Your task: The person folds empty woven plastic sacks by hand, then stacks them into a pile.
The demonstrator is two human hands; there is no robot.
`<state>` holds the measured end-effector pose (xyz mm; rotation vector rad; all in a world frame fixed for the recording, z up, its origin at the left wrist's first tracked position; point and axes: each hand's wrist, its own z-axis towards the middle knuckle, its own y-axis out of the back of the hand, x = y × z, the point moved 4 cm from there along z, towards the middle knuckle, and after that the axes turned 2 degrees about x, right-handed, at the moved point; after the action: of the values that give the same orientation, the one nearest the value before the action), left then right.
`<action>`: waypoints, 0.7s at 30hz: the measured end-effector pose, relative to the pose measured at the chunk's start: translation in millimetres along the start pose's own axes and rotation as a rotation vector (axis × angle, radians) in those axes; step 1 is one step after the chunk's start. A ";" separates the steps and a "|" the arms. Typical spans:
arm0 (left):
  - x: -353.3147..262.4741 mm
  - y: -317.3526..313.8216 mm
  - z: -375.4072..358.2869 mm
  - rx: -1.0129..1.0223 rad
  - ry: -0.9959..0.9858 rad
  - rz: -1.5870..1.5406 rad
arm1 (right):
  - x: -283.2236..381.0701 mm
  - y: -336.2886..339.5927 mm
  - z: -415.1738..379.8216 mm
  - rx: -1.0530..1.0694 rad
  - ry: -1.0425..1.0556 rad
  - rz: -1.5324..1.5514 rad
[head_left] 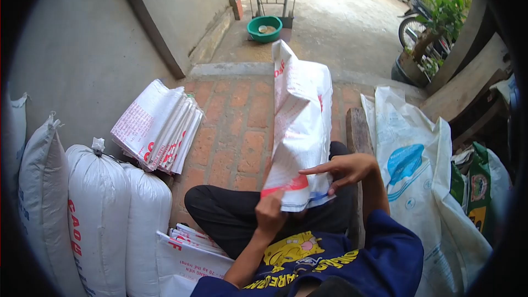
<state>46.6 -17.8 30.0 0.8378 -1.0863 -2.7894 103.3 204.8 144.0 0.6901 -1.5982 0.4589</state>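
A long white woven sack point(300, 110) with red print lies lengthwise in front of me, its near end over my lap. My left hand point(270, 209) is closed on the sack's near left corner, by a red band. Above the near right part of the sack, my right hand point(347, 170) has its index finger stretched out to the left and its thumb apart, holding nothing. To the left, a stack of folded white sacks point(159, 126) rests on the brick floor. More folded sacks point(192, 253) lie beside my left leg.
Filled white sacks point(99, 214) stand along the left wall. A wooden beam point(358, 132) and a large whitish sack point(412, 187) lie on the right. Ahead are a green basin point(264, 36), a hand cart point(287, 21), a potted plant point(410, 66) and a motorbike point(410, 28).
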 end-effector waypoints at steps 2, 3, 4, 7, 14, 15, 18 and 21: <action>0.4 41.4 17.5 0.022 -0.069 0.001 | 13.1 4.7 -10.9 0.151 -0.086 0.069; -0.5 61.7 23.1 0.099 -0.118 0.066 | 12.9 11.4 -18.9 0.146 0.020 0.205; -2.7 83.3 27.8 0.151 -0.170 0.118 | 7.3 30.7 -26.0 0.097 0.092 0.141; -9.4 133.2 35.1 0.141 -0.167 0.127 | -39.9 113.1 -29.5 -0.553 0.357 0.238; -4.3 184.7 12.4 -0.185 0.011 -0.071 | -252.7 236.1 79.7 -1.262 -0.410 0.760; -4.1 187.5 9.5 -0.183 0.009 -0.062 | -257.1 224.0 97.7 -1.251 -0.529 1.017; -9.7 184.1 13.9 0.051 0.118 -0.056 | -286.7 226.5 143.4 -1.117 -0.198 0.951; -5.1 181.4 11.6 0.133 0.175 -0.047 | -284.2 237.8 144.6 -1.093 0.060 0.985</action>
<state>16.4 -146.5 154.8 1.1111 -1.2464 -2.6416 -149.3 334.8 -134.5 -0.9631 -1.7419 0.2112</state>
